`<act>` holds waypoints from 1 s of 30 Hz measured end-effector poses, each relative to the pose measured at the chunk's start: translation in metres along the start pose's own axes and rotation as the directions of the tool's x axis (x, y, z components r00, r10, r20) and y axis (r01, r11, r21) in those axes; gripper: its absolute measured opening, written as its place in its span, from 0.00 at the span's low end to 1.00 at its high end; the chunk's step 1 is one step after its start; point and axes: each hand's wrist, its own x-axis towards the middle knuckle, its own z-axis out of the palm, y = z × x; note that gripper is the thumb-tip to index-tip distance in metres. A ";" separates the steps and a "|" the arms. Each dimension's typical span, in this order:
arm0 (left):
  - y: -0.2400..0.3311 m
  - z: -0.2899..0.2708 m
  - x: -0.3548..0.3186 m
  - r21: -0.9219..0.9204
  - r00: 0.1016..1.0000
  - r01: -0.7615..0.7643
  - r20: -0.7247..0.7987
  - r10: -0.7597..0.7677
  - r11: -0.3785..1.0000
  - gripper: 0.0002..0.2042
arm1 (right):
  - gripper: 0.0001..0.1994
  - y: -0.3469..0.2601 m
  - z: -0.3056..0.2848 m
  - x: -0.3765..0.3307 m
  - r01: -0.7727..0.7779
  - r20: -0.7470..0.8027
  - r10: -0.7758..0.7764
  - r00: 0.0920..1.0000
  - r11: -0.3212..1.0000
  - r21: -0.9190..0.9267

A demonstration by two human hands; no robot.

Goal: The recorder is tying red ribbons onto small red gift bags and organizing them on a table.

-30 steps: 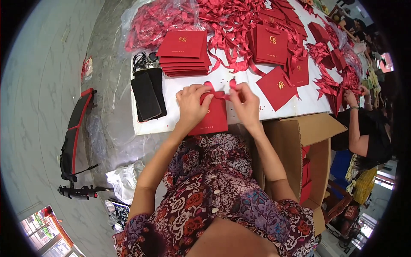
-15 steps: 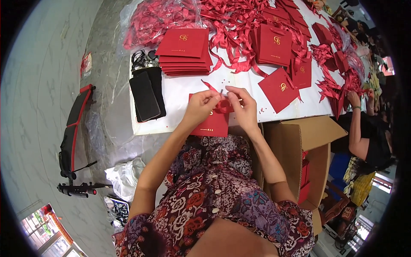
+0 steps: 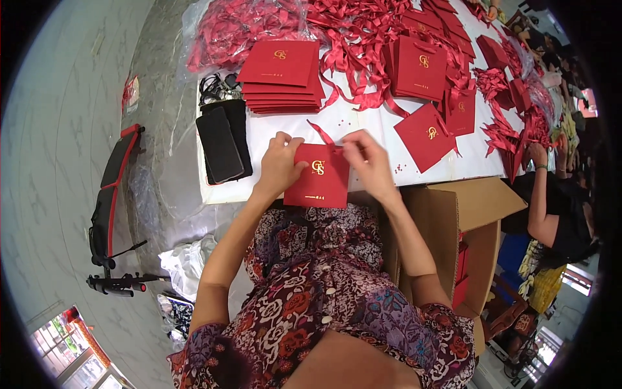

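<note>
A small red paper bag (image 3: 316,185) with a gold emblem lies flat at the table's front edge, between my hands. My left hand (image 3: 278,165) grips its left side, the thumb resting on the front and the fingers curled near the top corner. My right hand (image 3: 368,162) is closed at the upper right corner, with thumb and forefinger pinching a red ribbon (image 3: 322,134). The ribbon's loose end stretches up and left above the bag's top edge. My right fingers partly hide where ribbon and bag meet.
A stack of red bags (image 3: 278,78) stands beyond my hands, left of a ribbon heap (image 3: 359,61). A black phone (image 3: 219,144) lies at left. More bags (image 3: 424,136) lie at right, above an open cardboard box (image 3: 427,240). A co-worker's hand (image 3: 538,154) works far right.
My left hand has let go of the ribbon and moved left onto the bag's side. Ribbon that crossed the bag's front no longer covers the emblem. My right hand stays near the top right corner.
</note>
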 end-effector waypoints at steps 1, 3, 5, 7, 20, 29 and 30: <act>-0.002 0.003 -0.001 0.012 1.000 -0.002 0.028 0.002 1.000 0.26 | 0.06 0.009 0.010 0.001 0.117 -0.004 -0.119 0.993 0.981 -0.152; -0.001 0.007 -0.001 -0.003 1.000 -0.026 -0.011 0.026 1.000 0.26 | 0.07 0.019 0.026 0.001 0.205 0.065 -0.195 0.979 0.933 -0.296; 0.006 0.009 0.001 -0.016 0.997 -0.052 -0.050 0.051 0.999 0.25 | 0.06 0.031 0.036 0.002 0.220 0.052 -0.216 0.975 0.912 -0.345; 0.015 0.006 0.005 0.025 0.998 -0.062 -0.031 0.062 0.998 0.21 | 0.06 0.042 0.038 0.003 0.232 0.040 -0.236 0.971 0.890 -0.393; 0.024 0.003 0.013 -0.162 0.996 -0.084 -0.024 0.082 0.983 0.08 | 0.08 0.022 0.042 0.001 0.055 -0.042 -0.068 0.997 0.964 -0.258; 0.036 0.003 0.006 -0.165 0.999 0.011 -0.050 -0.020 0.986 0.06 | 0.09 0.011 0.037 0.004 -0.018 -0.083 -0.005 0.997 0.962 -0.274; 0.039 0.003 0.006 -0.117 0.999 -0.003 -0.046 -0.002 0.993 0.05 | 0.08 0.011 0.037 0.003 -0.013 -0.084 -0.012 0.996 0.959 -0.282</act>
